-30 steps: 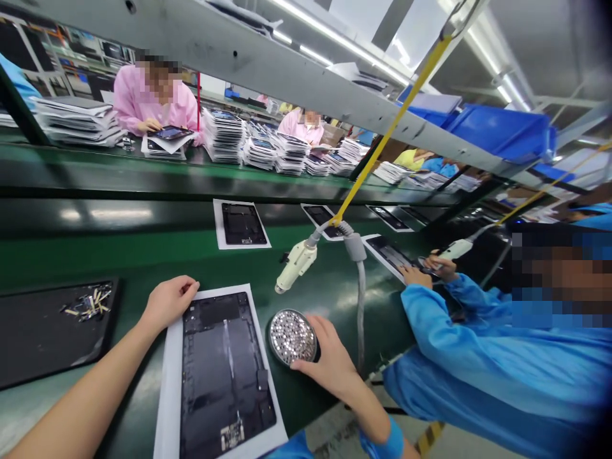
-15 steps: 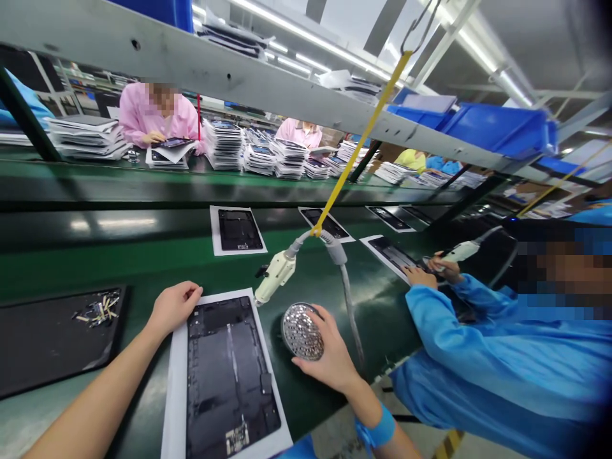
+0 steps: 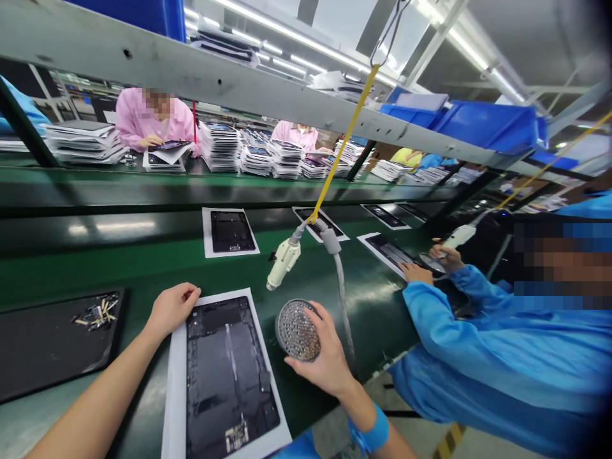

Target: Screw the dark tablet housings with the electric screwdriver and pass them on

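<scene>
My right hand point(image 3: 327, 357) is wrapped round the rim of a round metal dish point(image 3: 295, 328) with small shiny pieces like screws in it. The dish is at the right of an open tablet housing point(image 3: 229, 376), which lies on a white sheet point(image 3: 174, 389). My left hand point(image 3: 173, 310) rests by the upper left corner of the housing, thumb and fingers pressed together; whether they pinch anything is hidden. A pale electric screwdriver point(image 3: 284, 262) hangs from a yellow strap point(image 3: 342, 150) above the bench, apart from both hands.
At the left lies a black tray point(image 3: 52, 344) with small metal parts point(image 3: 98, 312). More tablet housings point(image 3: 232, 231) on white sheets line the green bench point(image 3: 143, 255). A co-worker in blue point(image 3: 478, 344) works at the right with another screwdriver point(image 3: 459, 236). Paper stacks point(image 3: 220, 148) stand behind.
The hanging screwdriver has swung right and up, away from the housing's upper corner. My hands stay in nearly the same places. The co-worker's screwdriver hand has lifted slightly.
</scene>
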